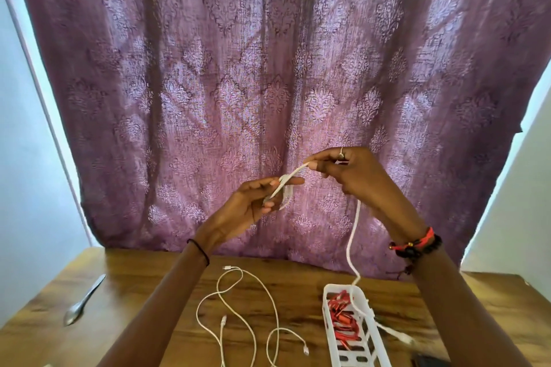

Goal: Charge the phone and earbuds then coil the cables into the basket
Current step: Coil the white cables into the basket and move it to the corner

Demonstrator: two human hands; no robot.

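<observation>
Both hands are raised above the table in front of the curtain. My left hand holds a small loop of a thick white cable around its fingers. My right hand pinches the same cable a little higher and to the right. From there the cable hangs down across the white slotted basket, and its plug end lies to the basket's right. A thinner white cable lies loose in curves on the wooden table. No phone or earbuds can be made out for sure.
Red items lie in the basket. A metal spoon rests near the table's left edge. A dark object shows at the bottom right edge. A purple patterned curtain hangs behind the table.
</observation>
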